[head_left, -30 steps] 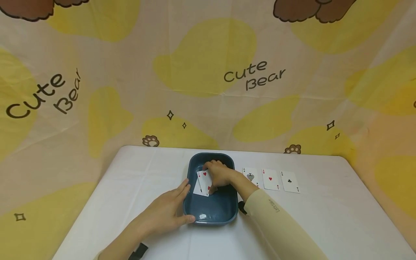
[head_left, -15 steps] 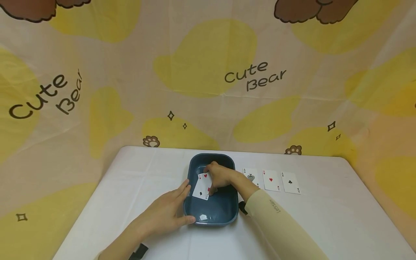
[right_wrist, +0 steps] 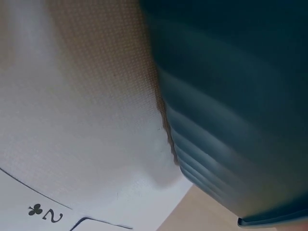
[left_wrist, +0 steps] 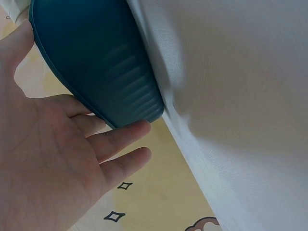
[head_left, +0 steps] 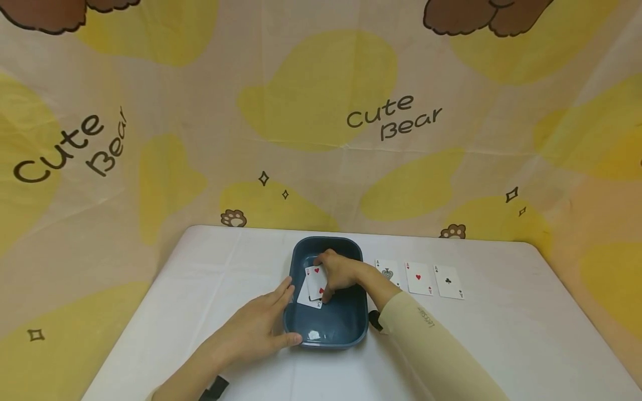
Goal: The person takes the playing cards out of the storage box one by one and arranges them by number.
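My right hand reaches into a dark blue oblong basin, its fingers and thumb bent around the edges of a hearts playing card. Under that card another white playing card sticks out at the left and bottom. My left hand lies along the basin's left side, fingers extended; in the left wrist view its thumb is at the rim and fingertips meet the ribbed outer wall. In the right wrist view the basin's side blocks sight of the right hand's fingers.
To the basin's right lie an ace of spades, an ace of hearts and an ace of clubs in a row on the white table. The right wrist view shows a card corner marked with a 2 and a club.
Inside the basin the cards have shifted under my right hand: the hearts card lined up over the lower one, then moved up and right again. My left hand has stayed in place.
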Tool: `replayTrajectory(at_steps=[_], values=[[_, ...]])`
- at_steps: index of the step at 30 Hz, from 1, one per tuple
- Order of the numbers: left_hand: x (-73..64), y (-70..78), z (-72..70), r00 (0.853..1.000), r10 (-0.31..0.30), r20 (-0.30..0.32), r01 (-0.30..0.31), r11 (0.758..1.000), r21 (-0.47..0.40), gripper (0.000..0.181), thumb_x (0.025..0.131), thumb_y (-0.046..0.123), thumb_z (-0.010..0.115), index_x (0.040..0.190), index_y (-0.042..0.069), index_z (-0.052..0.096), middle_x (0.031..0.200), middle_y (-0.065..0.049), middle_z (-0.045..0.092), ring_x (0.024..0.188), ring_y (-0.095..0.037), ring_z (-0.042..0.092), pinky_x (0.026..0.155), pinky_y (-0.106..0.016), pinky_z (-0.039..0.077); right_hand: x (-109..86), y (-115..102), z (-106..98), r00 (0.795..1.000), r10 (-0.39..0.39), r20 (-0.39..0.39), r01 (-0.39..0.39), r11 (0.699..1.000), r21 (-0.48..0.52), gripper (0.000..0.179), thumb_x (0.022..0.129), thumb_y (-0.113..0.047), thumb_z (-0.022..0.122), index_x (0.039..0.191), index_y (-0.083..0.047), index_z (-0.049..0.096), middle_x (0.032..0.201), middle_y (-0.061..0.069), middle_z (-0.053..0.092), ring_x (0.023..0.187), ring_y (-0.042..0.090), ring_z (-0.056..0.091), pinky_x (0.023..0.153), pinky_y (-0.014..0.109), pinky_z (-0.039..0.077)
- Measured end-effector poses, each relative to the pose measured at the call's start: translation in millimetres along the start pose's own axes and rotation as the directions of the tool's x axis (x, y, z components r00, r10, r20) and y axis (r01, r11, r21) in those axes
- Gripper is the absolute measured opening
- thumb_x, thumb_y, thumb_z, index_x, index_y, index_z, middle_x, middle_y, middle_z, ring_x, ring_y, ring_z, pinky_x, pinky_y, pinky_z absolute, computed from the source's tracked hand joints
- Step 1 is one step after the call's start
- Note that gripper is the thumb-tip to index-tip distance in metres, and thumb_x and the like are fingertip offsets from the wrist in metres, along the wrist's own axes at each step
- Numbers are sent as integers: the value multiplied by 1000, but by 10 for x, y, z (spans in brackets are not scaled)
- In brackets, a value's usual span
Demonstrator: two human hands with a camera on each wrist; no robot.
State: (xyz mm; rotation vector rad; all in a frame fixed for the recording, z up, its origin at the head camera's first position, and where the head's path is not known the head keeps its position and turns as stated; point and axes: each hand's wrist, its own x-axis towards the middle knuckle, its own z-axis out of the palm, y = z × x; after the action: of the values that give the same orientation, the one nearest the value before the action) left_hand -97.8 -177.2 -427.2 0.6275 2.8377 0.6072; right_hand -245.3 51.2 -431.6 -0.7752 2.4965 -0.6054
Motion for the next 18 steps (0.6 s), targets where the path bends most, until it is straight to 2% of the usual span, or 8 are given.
replayTrajectory(at_steps=[8, 18], values=[[-1, 6, -3, 1000, -11, 6, 11, 1000, 12, 102, 90, 68, 70, 164, 7, 35, 174, -3, 20, 146, -39, 45, 114, -57, 43, -50, -48, -86, 997, -58, -48, 58, 998, -12, 92, 65, -23, 102, 143, -3, 57, 141, 16, 53, 115, 26, 54, 106, 42, 49], [9, 3, 5, 1000, 5, -4, -4, 1000, 18, 100, 91, 63, 72, 163, 4, 36, 174, -6, 21, 146, -39, 45, 115, -55, 42, -253, -106, -248, 989, -115, -90, 114, 993, -13, 91, 67, -24, 100, 143, -1, 57, 144, 17, 53, 120, 29, 51, 101, 43, 50]])
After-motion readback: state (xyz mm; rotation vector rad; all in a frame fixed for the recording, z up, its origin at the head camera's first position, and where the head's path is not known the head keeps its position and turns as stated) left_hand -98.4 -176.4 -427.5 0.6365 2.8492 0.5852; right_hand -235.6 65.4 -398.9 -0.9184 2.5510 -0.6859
